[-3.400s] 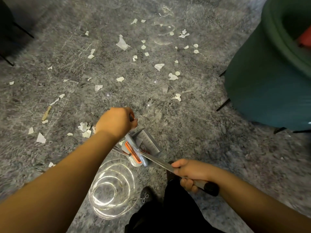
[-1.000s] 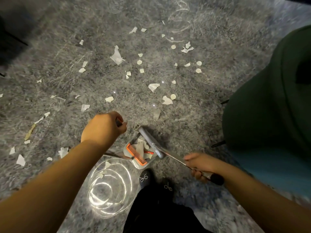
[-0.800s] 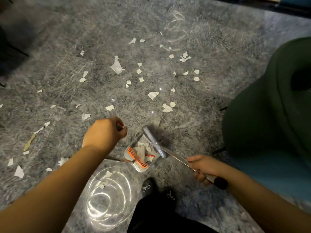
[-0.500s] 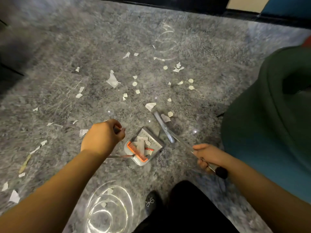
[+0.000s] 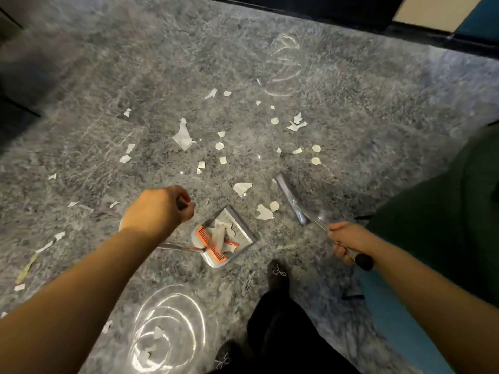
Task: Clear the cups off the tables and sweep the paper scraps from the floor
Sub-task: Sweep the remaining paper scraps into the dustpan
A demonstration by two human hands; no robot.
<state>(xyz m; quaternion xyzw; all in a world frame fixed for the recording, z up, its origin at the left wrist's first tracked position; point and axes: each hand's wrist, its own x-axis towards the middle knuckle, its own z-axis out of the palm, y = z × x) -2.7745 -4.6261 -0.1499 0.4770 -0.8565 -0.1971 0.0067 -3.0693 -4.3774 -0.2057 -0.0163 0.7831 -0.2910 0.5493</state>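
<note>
Our left hand (image 5: 159, 209) is fisted around the top of the dustpan's long handle, fingers curled tight, and the metal shaft runs down from under the wrist to the pan. The dustpan (image 5: 225, 236) sits on the floor just right of that hand and a bit nearer to us, open mouth pointing up-right, away from our feet. It's got an orange comb (image 5: 209, 244) clipped along its back edge and a few white paper scraps already lying in the tray.

Our right hand (image 5: 348, 240) is wrapped around the broom handle (image 5: 363, 261) close to its black end cap. The broom's long axis runs diagonally from that hand up-left; the broom head (image 5: 290, 198) is down by the floor, off to the right of the dustpan and not touching it. Two paper scraps (image 5: 266, 210) lie between the broom head and the pan's mouth, another one (image 5: 242, 188) just beyond.

More scraps are scattered across the grey speckled floor (image 5: 135, 90) further out, the biggest being a torn piece (image 5: 183, 136) up past the left hand. We can't spot any brand or readable writing on anything. A green chair (image 5: 445, 211) fills the right side, and our dark shoe (image 5: 278, 275) is right below the pan.
</note>
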